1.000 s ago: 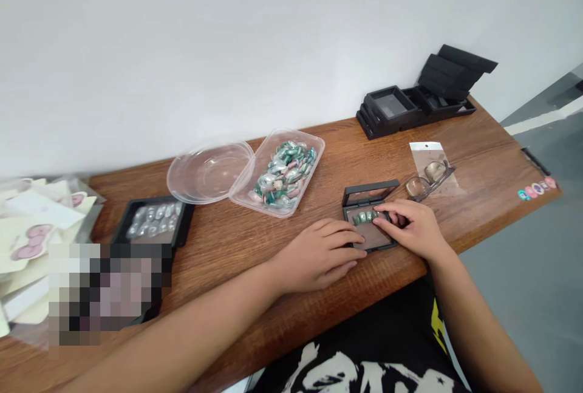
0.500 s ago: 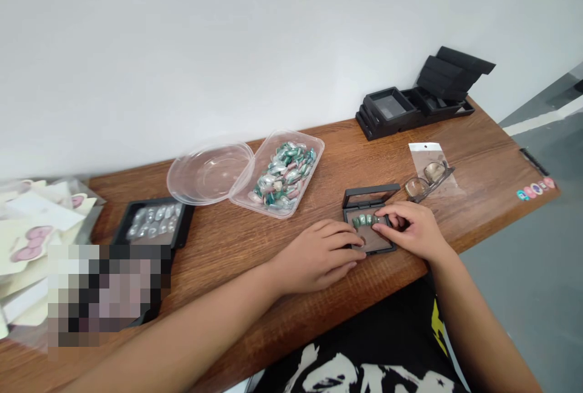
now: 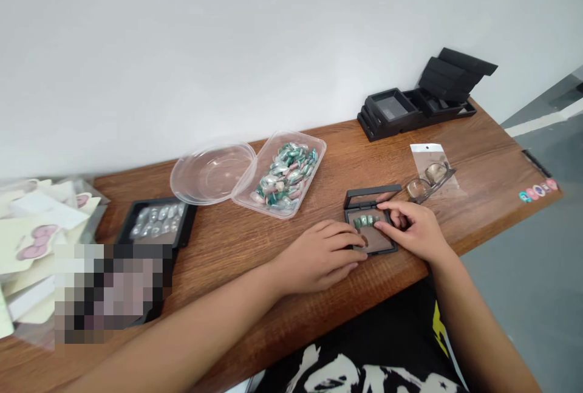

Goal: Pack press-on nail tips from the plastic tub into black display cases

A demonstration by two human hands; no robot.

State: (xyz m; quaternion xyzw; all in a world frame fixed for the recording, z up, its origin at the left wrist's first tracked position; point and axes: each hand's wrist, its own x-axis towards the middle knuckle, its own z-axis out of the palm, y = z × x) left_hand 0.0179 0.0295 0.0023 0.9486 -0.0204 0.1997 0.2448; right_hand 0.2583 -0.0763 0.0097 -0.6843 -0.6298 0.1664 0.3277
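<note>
A small black case (image 3: 382, 248) stands with its windowed lid (image 3: 373, 196) raised. Inside it, a curved row of green press-on nails (image 3: 363, 221) lies on the clear film. My left hand (image 3: 325, 256) rests over the case's left front corner, fingers stretched, the fingertips on the film and rim. At the case's right side is my right hand (image 3: 412, 229). Its thumb tip touches the right end of the nail row, and its index finger reaches toward the back rim, apart from the thumb. The other right fingers are curled.
A clear tub (image 3: 300, 205) of loose green, pink and clear nails adjoins a round clear lid (image 3: 182, 189). Glasses (image 3: 419, 188) lie on a small bag at right. Black cases (image 3: 394, 107) are stacked by the wall. A case of silvery nails (image 3: 157, 220) and cards (image 3: 40, 229) lie left.
My right index finger has lifted from the nails toward the case's back rim. The thumb stays by the row. My left hand has hardly moved; the view has shifted slightly.
</note>
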